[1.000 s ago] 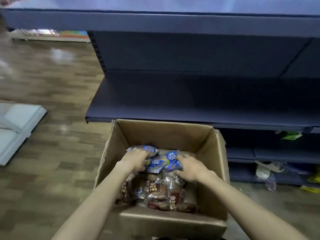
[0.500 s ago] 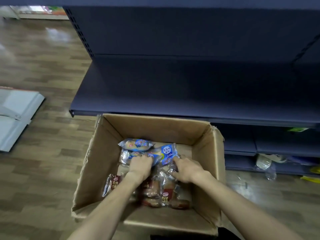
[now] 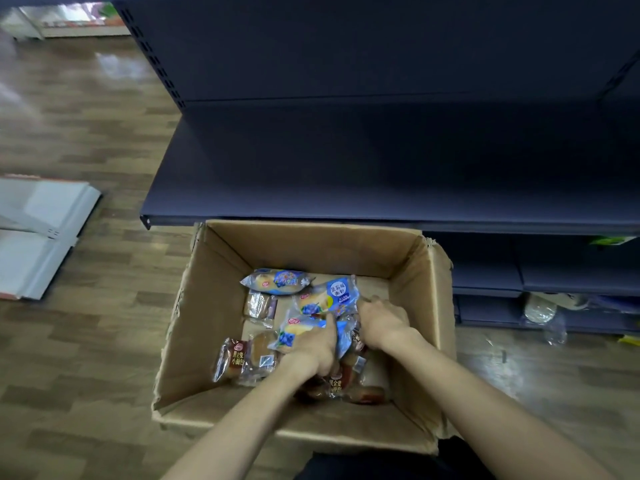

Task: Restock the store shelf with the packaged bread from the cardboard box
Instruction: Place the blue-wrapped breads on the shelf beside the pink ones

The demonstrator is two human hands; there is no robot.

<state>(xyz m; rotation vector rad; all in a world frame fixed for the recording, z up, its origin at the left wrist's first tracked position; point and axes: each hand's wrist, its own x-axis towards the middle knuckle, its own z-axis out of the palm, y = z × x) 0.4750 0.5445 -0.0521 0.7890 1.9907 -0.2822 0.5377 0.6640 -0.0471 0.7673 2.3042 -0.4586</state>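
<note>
Both your hands are down in the cardboard box (image 3: 214,341), which sits on the floor right below the front edge of the dark shelf (image 3: 346,188) at 12 o'clock. Your left hand (image 3: 313,348) curls round the near blue bread pack (image 3: 294,332), thumb across the wrapper; your right hand (image 3: 382,322) has fingers curled into the pile at the edge of the upper blue pack (image 3: 329,299), and it looks like a grip, tho the fingertips are hidden behind the wrappers. Vs half a sec ago, the two blue packs have bunched up and tilted toward the box centre, your left hand has slid from the middle of the pile onto the lower one, and your right has moved a bit toward 1 o'clock. The view has also dipped closer over the box. One more blue pack (image 3: 277,281) lies flat at 11 o'clock of your hands, untouched; a small clear-wrapped bun (image 3: 259,304) sits just under it, brown packs (image 3: 235,358) at 9 o'clock, more brown ones (image 3: 346,386) under your wrists at 6. What it means, imo: you've gone from sorting to gathering, so the lift is close, but nothing has left the box yet and the shelf board above shows no bread. Slick wrappers, two packs per grab, so squeeze firm before you raise them or one could slip back in. Lower shelves at 3 o'clock hold odd bits, incl a clear plastic bag (image 3: 550,327); white panels (image 3: 38,233) lie on the floor at 9 o'clock.
</note>
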